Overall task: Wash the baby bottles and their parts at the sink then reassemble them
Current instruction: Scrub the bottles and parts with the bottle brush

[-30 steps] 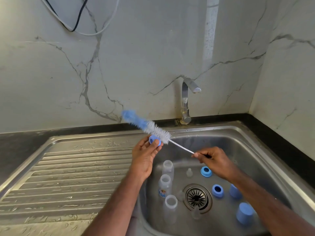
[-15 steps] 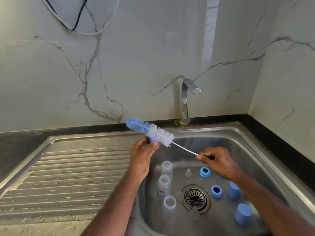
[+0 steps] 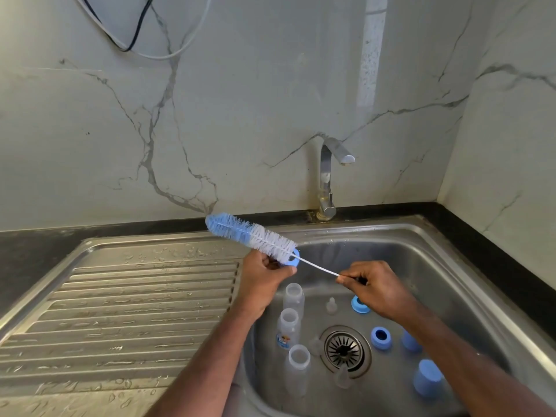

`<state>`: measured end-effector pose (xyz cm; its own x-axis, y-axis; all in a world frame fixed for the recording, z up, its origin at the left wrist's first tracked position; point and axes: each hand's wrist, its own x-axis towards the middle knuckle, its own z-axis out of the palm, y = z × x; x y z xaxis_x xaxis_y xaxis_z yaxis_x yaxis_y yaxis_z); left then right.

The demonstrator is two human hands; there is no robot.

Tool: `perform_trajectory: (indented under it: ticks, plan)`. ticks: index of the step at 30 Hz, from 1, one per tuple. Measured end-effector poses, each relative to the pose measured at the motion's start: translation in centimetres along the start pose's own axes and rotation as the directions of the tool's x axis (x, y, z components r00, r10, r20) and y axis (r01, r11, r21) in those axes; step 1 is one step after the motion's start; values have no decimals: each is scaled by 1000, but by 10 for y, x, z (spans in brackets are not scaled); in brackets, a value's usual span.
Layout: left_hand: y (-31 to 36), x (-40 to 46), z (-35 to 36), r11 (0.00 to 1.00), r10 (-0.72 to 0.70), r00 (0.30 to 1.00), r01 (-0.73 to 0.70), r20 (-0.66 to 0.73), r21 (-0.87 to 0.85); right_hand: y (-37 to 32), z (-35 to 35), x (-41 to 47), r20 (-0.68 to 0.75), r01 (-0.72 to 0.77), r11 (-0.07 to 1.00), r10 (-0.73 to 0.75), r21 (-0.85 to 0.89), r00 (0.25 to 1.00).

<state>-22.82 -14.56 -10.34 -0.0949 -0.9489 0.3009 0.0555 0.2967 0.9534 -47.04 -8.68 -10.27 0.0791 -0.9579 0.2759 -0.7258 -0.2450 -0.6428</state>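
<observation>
Left hand (image 3: 264,281) grips ring (image 3: 292,260); right hand (image 3: 373,288) pinches brush (image 3: 255,236) wire above the sink (image 3: 451,251); bottles (image 3: 288,326) stand below.

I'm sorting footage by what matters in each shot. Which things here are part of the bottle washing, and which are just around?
Part of the job:
- bottle brush, held by right hand
- blue ring in left hand
- three clear bottles
- other blue rings, blue caps, clear teats
- sink, tap

Just around:
- cables
- draining board
</observation>
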Motion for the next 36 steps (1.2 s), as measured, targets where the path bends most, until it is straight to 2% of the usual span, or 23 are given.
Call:
perform_trajectory:
  ticks: [2, 6, 9, 13, 15, 20, 23, 26, 31, 33, 36]
  plan:
    - [5, -1, 6, 998, 23, 999, -24, -22, -62, -1, 1, 1, -9, 6, 1000, -6, -10, 1000]
    - [8, 6, -7, 972, -31, 984, -12, -178, -236, 21, -22, -2, -38, -24, 998, 22, -61, 999]
    - [7, 5, -13, 978, -20, 983, -19, -184, -207, 27, -26, -4, -46, -47, 995, 43, -83, 998]
    - [4, 2, -1, 985, -38, 991, 17, -126, -170, 5, -8, 0, -38, 24, 991, -29, -134, 999]
    - [4, 4, -2, 983, -43, 988, 16, -148, -183, 4, -8, 1, -54, 36, 986, -45, -160, 998]
    - [4, 10, -18, 980, -21, 967, -31, -254, -198, 29, -30, -2, -45, -66, 991, 61, -117, 997]
    - [-1, 6, -12, 978, -51, 985, 16, -166, -206, 21, -23, -2, -23, -26, 995, 24, -92, 999]
    - [-3, 1, 2, 992, -23, 999, 17, -44, -122, 10, -11, 2, -1, -2, 997, 2, -79, 1000]
    - [-2, 1, 4, 977, -127, 983, 101, -132, -188, 38, -38, 0, -121, -167, 983, 157, -77, 980]
    - [-5, -2, 3, 986, -138, 987, 129, -86, -104, 46, -47, -2, -166, -221, 974, 211, -45, 963]
    - [-11, -9, 19, 982, -106, 988, 86, 113, 170, 40, -49, -1, -154, -237, 971, 230, -26, 961]
